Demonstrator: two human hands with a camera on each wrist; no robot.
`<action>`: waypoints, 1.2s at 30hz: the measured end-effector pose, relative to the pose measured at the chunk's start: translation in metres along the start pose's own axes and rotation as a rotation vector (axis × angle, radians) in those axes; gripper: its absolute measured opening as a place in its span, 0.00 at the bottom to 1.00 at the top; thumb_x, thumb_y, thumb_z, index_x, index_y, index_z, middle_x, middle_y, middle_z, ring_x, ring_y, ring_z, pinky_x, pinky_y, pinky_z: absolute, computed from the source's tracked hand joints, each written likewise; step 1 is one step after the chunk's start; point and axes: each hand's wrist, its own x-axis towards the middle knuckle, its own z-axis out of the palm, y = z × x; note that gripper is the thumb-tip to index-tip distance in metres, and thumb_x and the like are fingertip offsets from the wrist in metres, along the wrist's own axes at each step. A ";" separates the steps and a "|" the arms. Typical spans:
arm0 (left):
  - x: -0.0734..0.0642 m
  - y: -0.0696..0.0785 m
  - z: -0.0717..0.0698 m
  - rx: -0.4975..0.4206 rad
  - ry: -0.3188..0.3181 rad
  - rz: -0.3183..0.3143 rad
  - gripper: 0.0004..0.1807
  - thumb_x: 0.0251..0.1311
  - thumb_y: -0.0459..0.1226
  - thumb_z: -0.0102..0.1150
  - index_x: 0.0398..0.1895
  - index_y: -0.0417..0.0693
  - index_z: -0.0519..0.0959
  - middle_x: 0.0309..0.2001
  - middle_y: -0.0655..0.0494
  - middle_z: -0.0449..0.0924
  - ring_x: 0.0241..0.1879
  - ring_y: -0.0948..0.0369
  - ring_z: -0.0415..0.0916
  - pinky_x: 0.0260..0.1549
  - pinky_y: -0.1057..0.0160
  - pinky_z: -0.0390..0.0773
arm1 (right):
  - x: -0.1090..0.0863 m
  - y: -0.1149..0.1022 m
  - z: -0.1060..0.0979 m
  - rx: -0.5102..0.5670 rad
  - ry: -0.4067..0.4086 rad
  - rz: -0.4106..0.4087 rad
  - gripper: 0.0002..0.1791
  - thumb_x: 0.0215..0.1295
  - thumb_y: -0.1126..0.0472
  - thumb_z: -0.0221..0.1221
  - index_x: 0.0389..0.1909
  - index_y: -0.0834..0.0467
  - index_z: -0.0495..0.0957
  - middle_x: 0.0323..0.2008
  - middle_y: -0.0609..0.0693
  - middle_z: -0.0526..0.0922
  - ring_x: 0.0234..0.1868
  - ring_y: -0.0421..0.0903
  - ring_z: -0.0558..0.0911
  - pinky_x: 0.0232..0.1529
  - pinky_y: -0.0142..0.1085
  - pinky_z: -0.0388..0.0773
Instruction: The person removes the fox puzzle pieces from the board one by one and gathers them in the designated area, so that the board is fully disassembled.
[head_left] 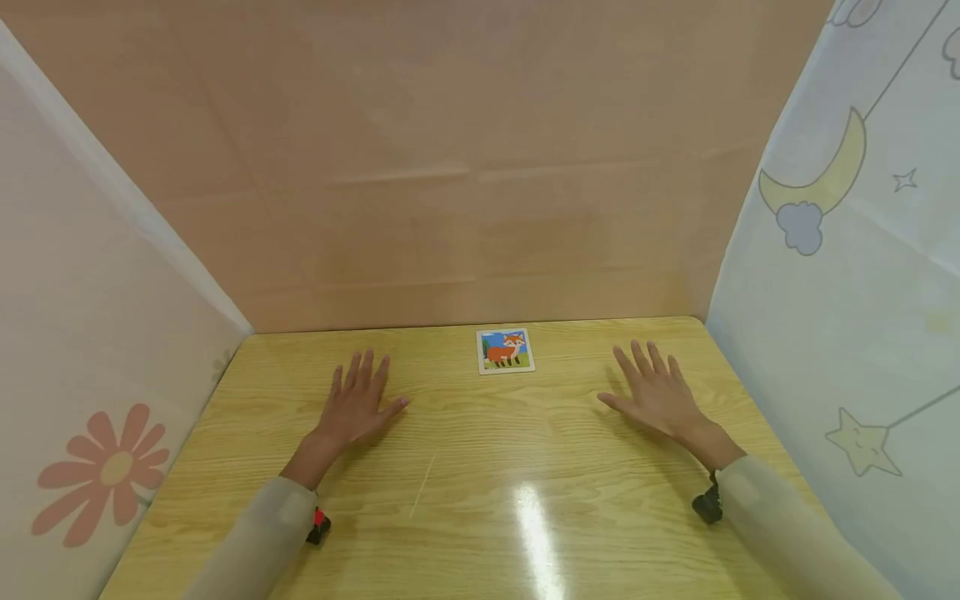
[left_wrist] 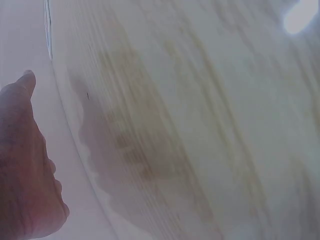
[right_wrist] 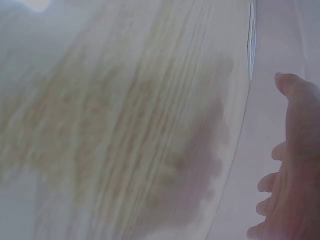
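A square fox picture (head_left: 506, 351) with a pale border lies flat near the table's back edge, at the middle. To its left my left hand (head_left: 356, 406) is spread over the table, fingers straight and thumb out toward the middle. My right hand (head_left: 658, 402) mirrors it on the other side, fingers spread, holding nothing. In the left wrist view the left hand (left_wrist: 27, 170) shows at the left border, above its shadow on the wood. In the right wrist view the right hand (right_wrist: 300, 165) is at the right border, its shadow beside it on the wood.
The wooden table (head_left: 480, 450) has a bright glare streak at the front. A plain tan backdrop (head_left: 480, 192) rises behind it. A flower-printed white panel (head_left: 97, 333) stands at the left and a moon-and-star panel (head_left: 847, 317) at the right.
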 end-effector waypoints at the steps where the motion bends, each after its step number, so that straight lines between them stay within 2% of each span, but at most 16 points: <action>1: 0.001 0.001 0.000 -0.002 -0.003 0.001 0.51 0.76 0.64 0.49 0.86 0.40 0.49 0.84 0.31 0.40 0.83 0.33 0.37 0.77 0.26 0.37 | 0.001 -0.001 0.000 0.004 0.003 -0.002 0.53 0.72 0.30 0.57 0.84 0.61 0.56 0.80 0.74 0.55 0.80 0.78 0.51 0.73 0.77 0.48; 5: 0.005 0.006 0.000 -0.023 -0.010 0.013 0.51 0.76 0.63 0.50 0.86 0.40 0.49 0.84 0.30 0.41 0.83 0.33 0.36 0.77 0.26 0.37 | 0.006 -0.004 0.001 0.004 0.001 -0.003 0.53 0.72 0.29 0.56 0.84 0.61 0.55 0.80 0.73 0.54 0.80 0.77 0.51 0.74 0.77 0.47; 14: 0.017 0.011 0.010 -0.029 0.000 0.048 0.52 0.75 0.67 0.46 0.86 0.41 0.50 0.84 0.30 0.41 0.83 0.33 0.35 0.77 0.25 0.37 | 0.017 -0.015 -0.002 0.011 -0.031 -0.008 0.53 0.74 0.29 0.54 0.85 0.61 0.52 0.81 0.73 0.51 0.81 0.76 0.47 0.75 0.76 0.44; 26: 0.028 0.025 0.009 -0.016 0.014 0.092 0.51 0.75 0.66 0.47 0.86 0.39 0.51 0.84 0.30 0.43 0.83 0.33 0.39 0.77 0.25 0.41 | 0.034 -0.032 0.002 0.019 -0.021 -0.039 0.53 0.72 0.29 0.55 0.85 0.60 0.54 0.81 0.72 0.54 0.81 0.75 0.49 0.76 0.76 0.46; 36: 0.039 0.035 0.017 -0.022 -0.038 0.104 0.52 0.76 0.67 0.44 0.86 0.40 0.47 0.85 0.33 0.40 0.84 0.36 0.36 0.80 0.31 0.40 | 0.048 -0.047 0.008 0.043 -0.050 -0.053 0.54 0.73 0.28 0.53 0.86 0.59 0.51 0.82 0.69 0.52 0.83 0.72 0.48 0.77 0.73 0.46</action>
